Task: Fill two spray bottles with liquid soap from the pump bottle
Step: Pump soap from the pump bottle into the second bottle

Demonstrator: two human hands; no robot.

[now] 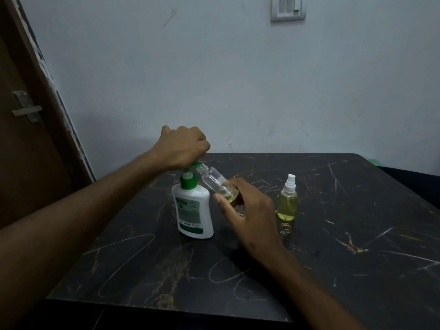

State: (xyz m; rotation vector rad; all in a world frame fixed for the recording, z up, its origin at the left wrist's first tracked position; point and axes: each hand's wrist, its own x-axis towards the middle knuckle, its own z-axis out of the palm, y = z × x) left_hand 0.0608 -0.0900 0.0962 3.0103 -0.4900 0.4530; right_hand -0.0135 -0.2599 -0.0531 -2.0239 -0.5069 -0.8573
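Black marble-look surface [309,270] w/ gold veins and lots of pale scratches, pushed up against a pale blue-grey wall. Nearest the camera it's just bare forearms coming in from both sides. Right hand [247,210] is a bit further in, thumb and fingers pinched round the bottom of a small clear spray bottle [215,181] w/ no cap on. Bottle's tilted, mouth pointing up-left, right at the nozzle of the pump, and there's a little yellow-green liquid pooled in the low end by the fingers. Just left of that the white pump bottle [194,210] stands upright on the surface, green collar + green pump head, green label on the front. Left hand [182,146] sits on top of the pump head, fingers curled down over it. Off to the right, well apart from the hands, a second spray bottle [287,201] stands upright, white sprayer on, pretty much full of yellow liquid. Further back: brown door w/ a metal handle [26,108] on the left, switch plate [288,8] high up on the wall.
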